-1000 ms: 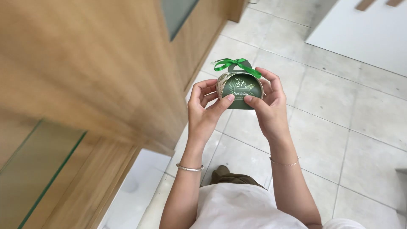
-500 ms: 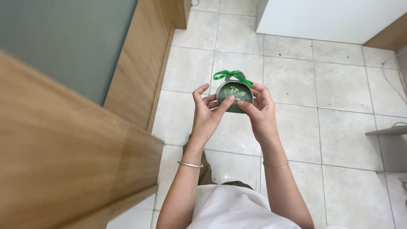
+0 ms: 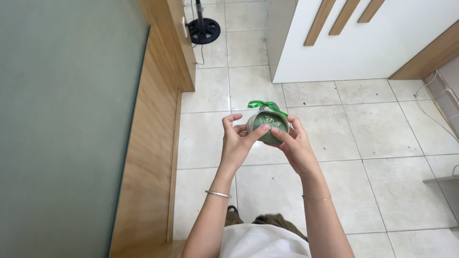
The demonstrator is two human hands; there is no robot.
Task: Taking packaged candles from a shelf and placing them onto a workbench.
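One small round green box with a pale leaf pattern on its lid (image 3: 268, 125) is held up in front of the person's chest, over the tiled floor, with nothing under it but air. A single green ribbon bow (image 3: 266, 105) sits on the box's far edge. The left hand (image 3: 238, 143) grasps the box from its left side, fingers curled round the rim and the thumb laid across the lid. The right hand (image 3: 295, 145) grasps it from the right, its thumb also on the lid, so the two thumb tips meet near the lid's near edge. Both hands are closed on the box, and the fingers cover much of its side wall.

Each wrist carries one thin band: a silver bangle (image 3: 218, 194) on the left and a fine chain bracelet (image 3: 316, 198) on the right. Below the arms shows a white top (image 3: 265, 243).

The floor of large pale grey tiles (image 3: 382, 157) spreads all around. To the left stands a wooden cabinet with a grey-green panel (image 3: 67, 124). Farther off are one round black stand base with a cable (image 3: 204, 29) and a white door with three slanted wooden strips (image 3: 373, 43).
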